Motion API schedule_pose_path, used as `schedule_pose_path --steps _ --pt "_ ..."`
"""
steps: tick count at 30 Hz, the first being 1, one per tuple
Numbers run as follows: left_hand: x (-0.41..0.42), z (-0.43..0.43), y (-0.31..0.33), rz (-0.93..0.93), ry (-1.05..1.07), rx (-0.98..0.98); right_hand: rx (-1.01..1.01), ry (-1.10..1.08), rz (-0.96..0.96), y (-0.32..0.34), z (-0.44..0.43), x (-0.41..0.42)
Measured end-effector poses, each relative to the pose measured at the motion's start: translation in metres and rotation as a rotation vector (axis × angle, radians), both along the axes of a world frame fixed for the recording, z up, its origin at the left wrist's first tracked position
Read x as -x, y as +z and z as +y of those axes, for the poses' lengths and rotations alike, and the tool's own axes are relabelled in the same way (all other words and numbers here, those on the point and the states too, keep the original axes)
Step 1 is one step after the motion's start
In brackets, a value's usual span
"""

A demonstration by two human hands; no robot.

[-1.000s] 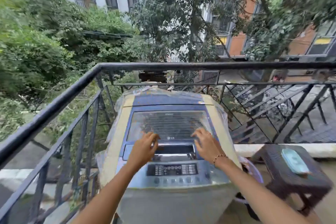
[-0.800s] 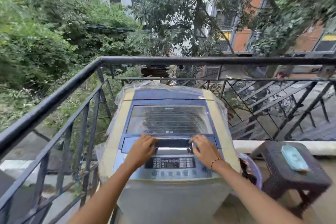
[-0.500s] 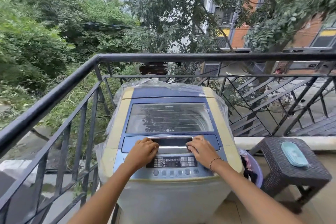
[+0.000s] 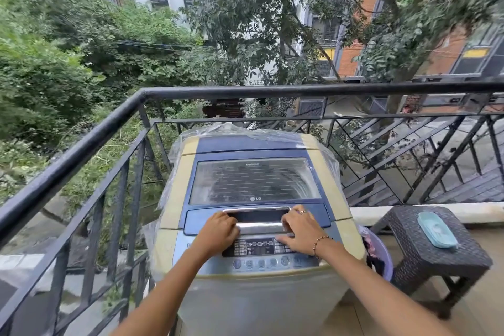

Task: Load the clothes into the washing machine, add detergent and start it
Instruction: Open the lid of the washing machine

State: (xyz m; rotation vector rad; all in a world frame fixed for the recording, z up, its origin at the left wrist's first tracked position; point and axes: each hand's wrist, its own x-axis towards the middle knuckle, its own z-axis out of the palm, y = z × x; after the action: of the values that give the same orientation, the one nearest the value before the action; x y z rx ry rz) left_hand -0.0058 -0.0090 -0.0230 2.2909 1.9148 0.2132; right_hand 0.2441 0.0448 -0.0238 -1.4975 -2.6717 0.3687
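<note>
A top-loading washing machine, cream and blue, stands on a balcony with its glass lid down. My left hand rests at the left end of the chrome lid handle, fingers curled on its edge. My right hand lies at the handle's right end, fingers spread over it and the control panel. A purple basket holding dark clothes peeks out on the machine's right side, mostly hidden.
A black iron railing runs along the left and behind the machine. A dark wicker stool on the right carries a light blue lidded box. Clear plastic sheeting drapes the machine's back and sides.
Both hands slid toward me from the glass lid down to the chrome handle and control panel. The lid stayed down. The camera tilted slightly.
</note>
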Motion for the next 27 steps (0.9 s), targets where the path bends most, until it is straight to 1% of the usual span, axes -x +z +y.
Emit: schedule_pose_path --steps 3,5,9,12,13,16,17,18,20,22,26,27 --pt "0.007 0.001 0.021 -0.007 -0.037 0.064 -0.039 0.004 0.053 0.011 0.004 -0.001" --pt "0.010 0.006 0.036 0.031 -0.067 0.057 -0.046 -0.007 0.099 0.024 0.011 -0.003" --pt "0.013 0.019 0.062 0.059 -0.042 -0.073 -0.106 0.063 0.163 0.061 0.030 -0.006" --pt "0.015 0.031 0.088 0.040 -0.003 -0.205 -0.172 0.051 0.303 0.094 0.042 -0.005" --pt "0.017 0.034 0.098 -0.019 0.016 -0.251 -0.193 0.017 0.337 0.105 0.047 -0.003" --pt "0.030 0.046 0.129 -0.334 0.128 -0.376 -0.246 -0.097 0.442 0.133 0.062 0.002" --pt "0.036 0.048 0.137 -0.395 0.156 -0.415 -0.291 -0.130 0.455 0.140 0.067 0.004" --pt "0.041 0.051 0.143 -0.415 0.176 -0.452 -0.348 -0.167 0.461 0.145 0.071 0.005" --pt "0.049 0.057 0.151 -0.351 0.230 -0.530 -0.445 -0.231 0.477 0.155 0.081 0.008" --pt "0.053 0.067 0.155 -0.253 0.286 -0.622 -0.485 -0.261 0.495 0.164 0.092 0.014" --pt "0.059 0.095 0.167 -0.284 0.314 -0.697 -0.490 -0.294 0.547 0.184 0.121 0.026" --pt "0.060 0.103 0.171 -0.267 0.308 -0.710 -0.507 -0.295 0.558 0.188 0.128 0.029"
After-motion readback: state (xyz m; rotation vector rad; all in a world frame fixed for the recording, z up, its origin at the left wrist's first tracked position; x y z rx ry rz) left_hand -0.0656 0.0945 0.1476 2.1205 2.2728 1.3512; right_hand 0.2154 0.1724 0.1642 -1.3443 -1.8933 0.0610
